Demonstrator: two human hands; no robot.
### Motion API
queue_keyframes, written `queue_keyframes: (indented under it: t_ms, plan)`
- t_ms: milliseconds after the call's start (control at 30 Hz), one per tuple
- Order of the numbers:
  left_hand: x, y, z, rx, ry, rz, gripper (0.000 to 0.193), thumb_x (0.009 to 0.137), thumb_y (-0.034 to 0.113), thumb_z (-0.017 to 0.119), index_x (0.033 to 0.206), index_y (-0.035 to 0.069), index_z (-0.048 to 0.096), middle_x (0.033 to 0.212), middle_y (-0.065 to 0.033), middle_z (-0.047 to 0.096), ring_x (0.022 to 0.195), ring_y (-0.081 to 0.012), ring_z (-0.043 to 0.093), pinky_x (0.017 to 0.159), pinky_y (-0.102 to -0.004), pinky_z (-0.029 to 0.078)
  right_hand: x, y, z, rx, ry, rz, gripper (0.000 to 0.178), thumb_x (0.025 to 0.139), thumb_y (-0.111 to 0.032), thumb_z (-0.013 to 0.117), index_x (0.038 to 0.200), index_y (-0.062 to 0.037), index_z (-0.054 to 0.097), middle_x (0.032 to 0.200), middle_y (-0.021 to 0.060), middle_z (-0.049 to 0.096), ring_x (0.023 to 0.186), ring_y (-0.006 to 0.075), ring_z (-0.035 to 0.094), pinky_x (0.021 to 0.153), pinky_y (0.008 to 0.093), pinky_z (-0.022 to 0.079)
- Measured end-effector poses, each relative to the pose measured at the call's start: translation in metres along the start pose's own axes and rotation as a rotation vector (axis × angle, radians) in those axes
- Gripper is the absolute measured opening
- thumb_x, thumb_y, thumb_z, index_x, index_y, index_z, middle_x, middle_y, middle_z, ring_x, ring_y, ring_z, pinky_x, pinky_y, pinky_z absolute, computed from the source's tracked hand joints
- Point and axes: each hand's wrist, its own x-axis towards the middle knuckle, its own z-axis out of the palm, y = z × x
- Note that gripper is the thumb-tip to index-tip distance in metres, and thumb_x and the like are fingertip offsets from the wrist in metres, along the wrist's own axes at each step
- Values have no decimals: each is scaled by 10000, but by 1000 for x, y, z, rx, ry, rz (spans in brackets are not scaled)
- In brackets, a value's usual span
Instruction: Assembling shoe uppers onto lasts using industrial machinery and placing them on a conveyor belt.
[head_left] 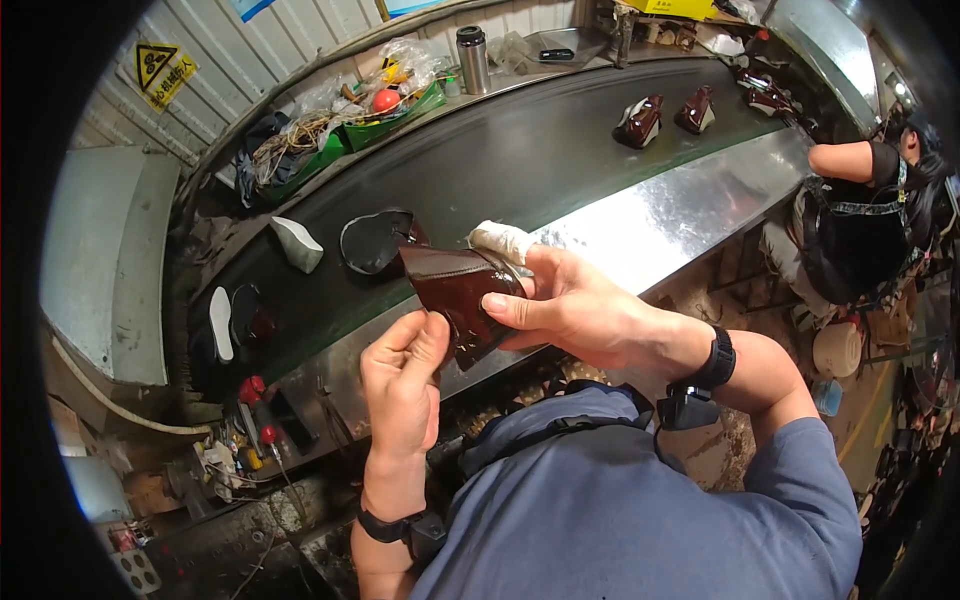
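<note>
A glossy dark red shoe upper [440, 290] is held up in front of me, above the near edge of the conveyor belt. The fingers of my left hand [402, 375] pinch its lower left edge. My right hand [590, 310] grips it from the right, thumb on the shiny face, one finger wrapped in white. Behind the upper, a black-lined shoe upper [370, 245] lies on the belt, partly hidden. Left of that rests a white shoe-shaped piece [298, 246]. Further left are a flat white sole-shaped piece [221, 325] and another dark red upper [261, 322].
A metal ledge [640, 225] edges the dark belt [520, 130]. Several dark red shoes [640, 122] sit at its far right, near a seated person [860, 220]. A green tray [345, 140] of cords and a steel flask [473, 62] line the back. Red-handled tools [258, 405] lie lower left.
</note>
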Motion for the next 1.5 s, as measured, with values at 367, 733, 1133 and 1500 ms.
queue_keyframes:
  t_ms: [367, 733, 1133, 1500]
  plan:
    - [-3, -14, -11, -77, 73, -36, 250, 907, -5, 742, 1138, -77, 681, 1029, -126, 731, 934, -129, 689, 861, -254, 554, -2, 4, 5, 138, 60, -83, 701, 979, -191, 699, 1569, -116, 328, 1203, 3, 680, 1051, 88, 602, 873, 322, 492]
    - [-3, -12, -2, 156, 57, 121, 157, 943, 53, 718, 1072, -35, 730, 982, -79, 737, 846, -102, 657, 814, -244, 528, -6, 1, 4, 146, 52, -204, 694, 978, -172, 696, 1564, -96, 332, 1164, 4, 703, 1018, 69, 621, 879, 303, 496]
    - [1, -12, -7, 237, 27, 263, 127, 934, 10, 710, 1052, -27, 741, 924, -78, 743, 800, -100, 658, 766, -236, 510, -6, 9, -12, 229, 24, -126, 667, 978, -179, 700, 1553, -117, 368, 1079, -40, 686, 970, 67, 632, 877, 387, 548]
    - [54, -49, -33, 60, -338, 40, 312, 937, 272, 761, 978, -33, 709, 926, -44, 715, 769, -100, 605, 688, -245, 467, 13, 14, -41, 163, 40, -316, 499, 1023, -160, 618, 1490, -98, 454, 1109, 5, 693, 939, 90, 662, 781, 290, 559]
